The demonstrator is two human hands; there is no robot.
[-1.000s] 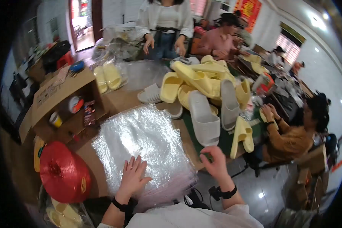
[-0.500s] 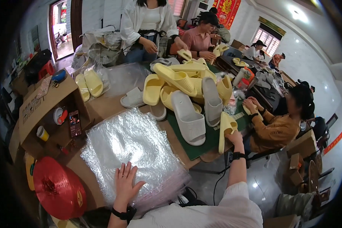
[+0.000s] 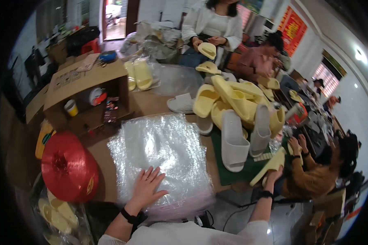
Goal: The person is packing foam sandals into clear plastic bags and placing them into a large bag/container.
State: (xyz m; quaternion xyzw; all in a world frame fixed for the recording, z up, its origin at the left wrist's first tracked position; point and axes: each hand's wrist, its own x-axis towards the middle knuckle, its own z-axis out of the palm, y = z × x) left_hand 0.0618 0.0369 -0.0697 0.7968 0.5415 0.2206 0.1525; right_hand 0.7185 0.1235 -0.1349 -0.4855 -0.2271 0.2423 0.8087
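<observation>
My left hand (image 3: 148,188) lies flat, fingers spread, on a stack of clear plastic bags (image 3: 163,143) at the table's front. Off to the right, my right hand (image 3: 275,174) grips a pale yellow slipper (image 3: 268,168), held tilted beside the table edge; the fingers are partly hidden by it. Just left of that slipper are two grey slippers, one (image 3: 233,143) nearer and one (image 3: 260,130) behind, resting against a heap of yellow slippers (image 3: 233,96). Another grey slipper (image 3: 180,103) sits beyond the bags.
A large red roll of plastic twine (image 3: 69,167) stands at left, by an open cardboard box (image 3: 86,81) holding a cup and phone. Bagged yellow slippers (image 3: 59,212) are at lower left. Co-workers handle slippers across the table and at right (image 3: 315,171).
The view has turned left, so the scene sits further right. My right hand still grips the yellow slipper, now tilted more sideways. The co-worker in white now holds a yellow slipper in both hands.
</observation>
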